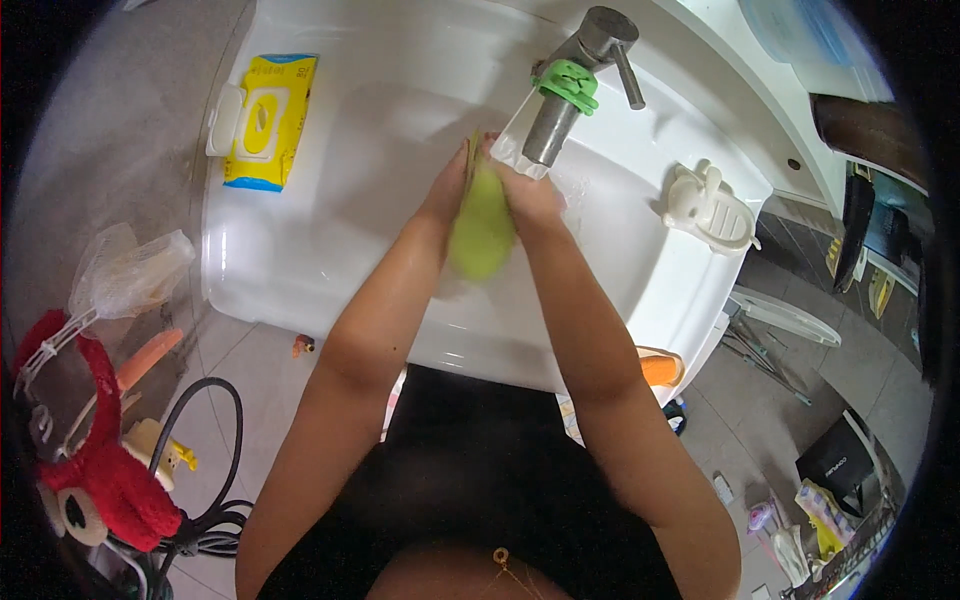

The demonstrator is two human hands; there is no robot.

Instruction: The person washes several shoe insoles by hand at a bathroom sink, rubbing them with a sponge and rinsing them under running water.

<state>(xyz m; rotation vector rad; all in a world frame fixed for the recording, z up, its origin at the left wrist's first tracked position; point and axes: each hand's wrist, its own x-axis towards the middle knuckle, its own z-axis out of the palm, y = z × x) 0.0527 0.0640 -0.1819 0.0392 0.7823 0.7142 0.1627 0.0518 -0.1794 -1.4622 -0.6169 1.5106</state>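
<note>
Both hands meet over the white washbasin, just below the metal tap spout. Between them is a light green oblong thing, rounded at its near end and blurred; its exact kind cannot be told. My left hand grips its left side, where a thin edge stands up. My right hand is against its right side, with most of the fingers hidden. A translucent whitish strip hangs beside the spout and reaches my right hand. A green animal-faced clip sits around the spout.
A yellow wipes pack with its lid raised lies on the basin's left rim. A white animal-shaped soap dish stands on the right ledge. The tap lever juts rightward. At left hang a mesh net and a black cable.
</note>
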